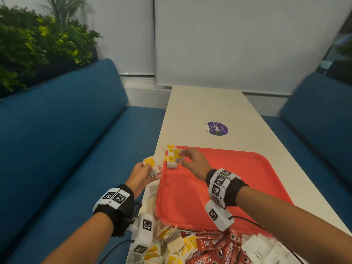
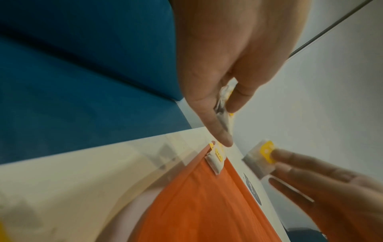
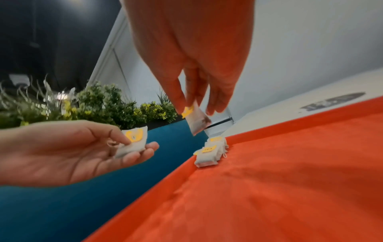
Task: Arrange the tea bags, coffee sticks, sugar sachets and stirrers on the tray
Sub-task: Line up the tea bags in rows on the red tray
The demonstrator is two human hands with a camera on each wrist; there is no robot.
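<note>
**Tea bags going onto the red tray's far-left corner**

Blue padded benches (image 1: 57, 134) flank a long white counter (image 1: 209, 107), with green plants (image 1: 34, 44) behind the left bench and a purple round sticker (image 1: 217, 128) on the counter beyond the tray.

The red tray (image 1: 238, 178) lies on the near half of the counter, most of its floor bare. In its far-left corner, against the rim, sits a short row of tea bags (image 1: 171, 159) with yellow tags, stacked overlapping one another.

Along the near edge of the tray lie the loose supplies: a heap of tea bags (image 1: 177, 246) at the left, red coffee sticks (image 1: 215, 248) in the middle, and white sugar sachets (image 1: 261, 252) at the right. The stirrers cannot be made out.

The left hand (image 1: 142, 174) is held palm up over the counter's left edge, just outside the tray, its thumb and fingers pinching one tea bag (image 3: 132, 142) with the yellow tag facing up. The right hand (image 1: 192, 162) reaches over the tray's far-left corner, fingers pointing down, thumb and fingertips pinching another tea bag (image 3: 196, 121) by its top so that it hangs just above the row, not touching it. Both wrists wear black bands with white marker tags.
</note>
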